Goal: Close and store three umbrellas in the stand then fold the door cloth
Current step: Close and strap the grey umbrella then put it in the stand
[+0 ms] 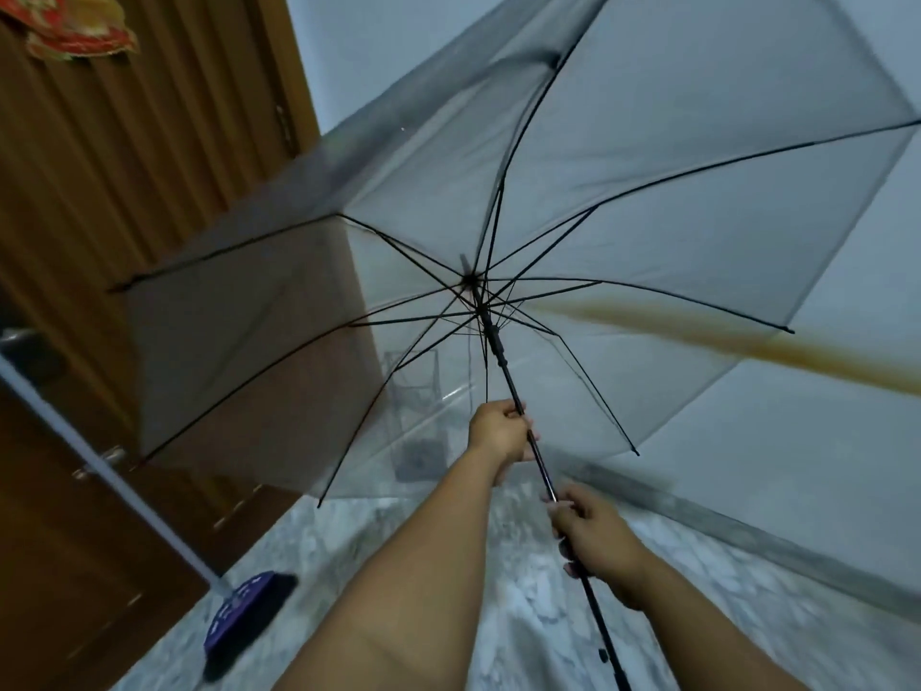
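Observation:
A large see-through umbrella with black ribs is spread open in front of me, its canopy filling the upper right. My left hand grips its black shaft just below the runner. My right hand holds the same shaft lower down, near the handle. Through the canopy I see a wire umbrella stand standing on the floor by the wall corner. A red and yellow patterned cloth hangs over the top of the brown door at the upper left.
A brown wooden door fills the left side. A broom with a purple head and pale pole leans at the lower left on the marble floor. Pale walls stand behind the umbrella.

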